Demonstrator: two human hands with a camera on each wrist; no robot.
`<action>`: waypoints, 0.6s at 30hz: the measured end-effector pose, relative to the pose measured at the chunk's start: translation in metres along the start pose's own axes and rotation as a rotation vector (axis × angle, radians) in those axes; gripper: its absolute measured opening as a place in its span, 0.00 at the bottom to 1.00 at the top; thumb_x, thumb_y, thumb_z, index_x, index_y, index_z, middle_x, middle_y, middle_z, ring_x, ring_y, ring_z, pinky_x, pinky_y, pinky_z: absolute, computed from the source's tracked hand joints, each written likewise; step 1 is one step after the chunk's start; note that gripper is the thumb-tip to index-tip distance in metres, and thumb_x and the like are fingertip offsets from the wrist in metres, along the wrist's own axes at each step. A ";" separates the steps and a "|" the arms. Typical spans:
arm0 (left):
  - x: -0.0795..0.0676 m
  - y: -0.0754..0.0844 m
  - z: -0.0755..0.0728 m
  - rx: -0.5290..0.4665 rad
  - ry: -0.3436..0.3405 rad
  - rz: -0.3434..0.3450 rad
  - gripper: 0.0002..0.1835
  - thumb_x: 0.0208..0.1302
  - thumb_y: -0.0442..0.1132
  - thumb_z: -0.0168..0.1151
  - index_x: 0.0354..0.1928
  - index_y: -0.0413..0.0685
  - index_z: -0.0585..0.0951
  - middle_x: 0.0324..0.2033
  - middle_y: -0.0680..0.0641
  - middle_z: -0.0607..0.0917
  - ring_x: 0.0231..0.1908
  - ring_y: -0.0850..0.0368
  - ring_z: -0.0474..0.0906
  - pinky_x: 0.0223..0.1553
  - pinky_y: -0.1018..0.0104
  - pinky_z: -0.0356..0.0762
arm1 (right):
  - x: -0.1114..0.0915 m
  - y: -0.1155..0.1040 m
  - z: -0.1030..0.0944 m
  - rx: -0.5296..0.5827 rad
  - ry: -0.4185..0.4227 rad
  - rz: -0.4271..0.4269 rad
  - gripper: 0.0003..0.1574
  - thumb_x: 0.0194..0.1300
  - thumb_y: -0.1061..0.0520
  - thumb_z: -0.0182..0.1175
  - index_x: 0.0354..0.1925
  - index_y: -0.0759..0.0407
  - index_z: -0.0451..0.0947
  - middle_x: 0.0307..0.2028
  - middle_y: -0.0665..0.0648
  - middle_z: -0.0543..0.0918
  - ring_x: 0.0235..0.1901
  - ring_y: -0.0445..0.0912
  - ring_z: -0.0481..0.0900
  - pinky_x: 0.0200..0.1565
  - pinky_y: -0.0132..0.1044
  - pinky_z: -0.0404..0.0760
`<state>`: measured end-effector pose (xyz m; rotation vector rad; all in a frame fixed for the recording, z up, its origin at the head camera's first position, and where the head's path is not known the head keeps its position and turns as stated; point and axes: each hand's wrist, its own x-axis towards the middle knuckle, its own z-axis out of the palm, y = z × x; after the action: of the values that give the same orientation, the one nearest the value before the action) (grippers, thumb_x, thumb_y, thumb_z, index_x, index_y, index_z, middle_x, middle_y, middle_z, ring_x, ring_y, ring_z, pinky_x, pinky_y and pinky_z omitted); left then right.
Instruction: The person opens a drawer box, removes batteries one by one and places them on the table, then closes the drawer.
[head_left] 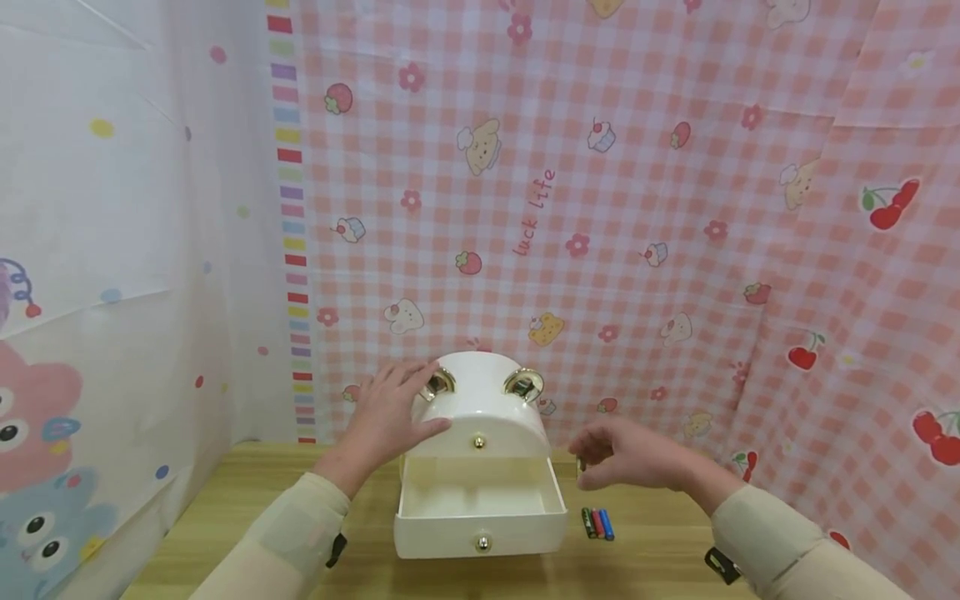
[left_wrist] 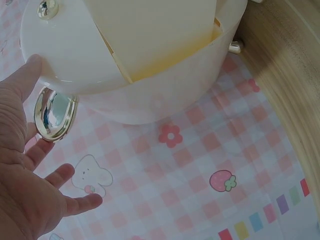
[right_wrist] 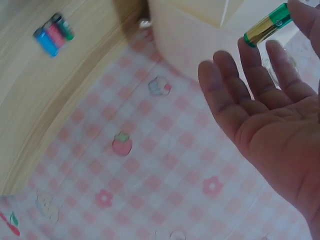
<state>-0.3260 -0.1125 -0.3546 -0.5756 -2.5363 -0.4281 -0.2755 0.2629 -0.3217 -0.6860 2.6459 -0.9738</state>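
Observation:
A white drawer box [head_left: 477, 377] with two gold ear-like rings and gold knobs stands on the table. Its lower drawer [head_left: 438, 537] is pulled out, and the drawer's visible inside is bare. My left hand [head_left: 386, 415] rests on the box's left side by a gold ear [left_wrist: 55, 115], fingers spread and thumb on the front. To the right of the box my right hand [head_left: 633, 454] pinches a green and gold battery [right_wrist: 267, 25] between thumb and fingers. Three batteries lie side by side below it: a dark green one [head_left: 587, 523], a red one [head_left: 597, 523] and a blue one [head_left: 607, 524].
The wooden table [head_left: 247, 533] ends at a pink checked cloth [head_left: 570, 192] hanging behind it. A white cloth with cartoon figures [head_left: 112, 250] hangs on the left. The open drawer juts out toward me.

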 end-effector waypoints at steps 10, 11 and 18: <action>0.000 -0.002 0.001 0.005 0.001 0.002 0.49 0.60 0.65 0.77 0.79 0.52 0.71 0.74 0.45 0.76 0.73 0.40 0.69 0.68 0.30 0.72 | -0.005 0.029 -0.006 -0.151 0.115 0.049 0.44 0.56 0.51 0.82 0.67 0.59 0.76 0.59 0.61 0.87 0.60 0.61 0.85 0.59 0.62 0.86; 0.000 -0.002 0.000 0.005 0.000 0.002 0.49 0.60 0.65 0.77 0.79 0.52 0.71 0.74 0.44 0.76 0.73 0.40 0.69 0.68 0.30 0.72 | -0.005 0.031 -0.006 -0.149 0.122 0.062 0.45 0.56 0.51 0.82 0.68 0.58 0.76 0.59 0.61 0.87 0.61 0.60 0.85 0.59 0.62 0.86; 0.001 0.000 -0.002 -0.002 -0.022 -0.011 0.50 0.61 0.65 0.76 0.80 0.52 0.70 0.75 0.43 0.75 0.74 0.39 0.68 0.70 0.28 0.69 | -0.006 0.048 -0.008 -0.184 0.154 0.084 0.49 0.54 0.55 0.82 0.71 0.56 0.74 0.60 0.60 0.87 0.61 0.59 0.85 0.59 0.61 0.86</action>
<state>-0.3255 -0.1127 -0.3527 -0.5707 -2.5613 -0.4311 -0.2902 0.3021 -0.3469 -0.5523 2.9008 -0.7978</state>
